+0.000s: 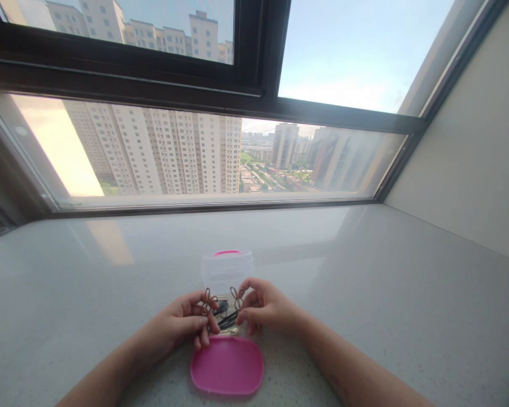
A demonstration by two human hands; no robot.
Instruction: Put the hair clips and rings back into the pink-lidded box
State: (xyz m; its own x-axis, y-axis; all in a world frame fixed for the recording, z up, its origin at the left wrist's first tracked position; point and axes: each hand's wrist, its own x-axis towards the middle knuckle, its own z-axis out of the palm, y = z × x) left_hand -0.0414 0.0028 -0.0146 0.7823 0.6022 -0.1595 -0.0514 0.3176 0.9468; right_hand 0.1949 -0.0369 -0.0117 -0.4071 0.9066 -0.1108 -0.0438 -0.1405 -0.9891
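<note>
My left hand (pixel 187 317) is closed on a thin bronze-coloured wire hair clip (pixel 206 304) that looks rabbit-shaped. A similar looped wire hair clip (pixel 237 298) is pinched between the thumb and fingers of my right hand (pixel 261 308). The two clips are held up apart, at about the same height. Below and between them lie black hairpins (pixel 228 321) and a few gold-coloured pieces, partly hidden by my fingers. Nearest to me is a pink oval lid or tray (pixel 227 367), its rim just under my left fingertips.
Behind my hands stands a clear plastic box (pixel 227 268) with a pink handle. The speckled pale windowsill (pixel 365 282) runs to a dark window frame (pixel 216 209). A white wall (pixel 462 147) rises on the right, and tall buildings show outside.
</note>
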